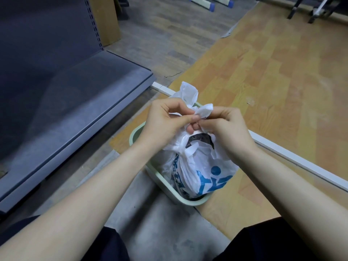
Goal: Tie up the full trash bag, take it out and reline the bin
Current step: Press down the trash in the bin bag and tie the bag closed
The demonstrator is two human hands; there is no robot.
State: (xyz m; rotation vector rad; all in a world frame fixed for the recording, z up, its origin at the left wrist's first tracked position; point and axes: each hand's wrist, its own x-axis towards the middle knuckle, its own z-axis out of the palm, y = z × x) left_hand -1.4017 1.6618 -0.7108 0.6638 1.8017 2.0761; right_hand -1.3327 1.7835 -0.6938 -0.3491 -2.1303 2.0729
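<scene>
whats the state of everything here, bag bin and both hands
trash bag: full, sitting in the bin, one knot tied lower down, top ends being tied, a gap showing dark contents
bin: upright on the floor, bag inside
left hand: pinches a bag end
right hand: pinches the other bag end

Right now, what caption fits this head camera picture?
Both hands, left and right, knot the white trash bag in its green bin.
</scene>
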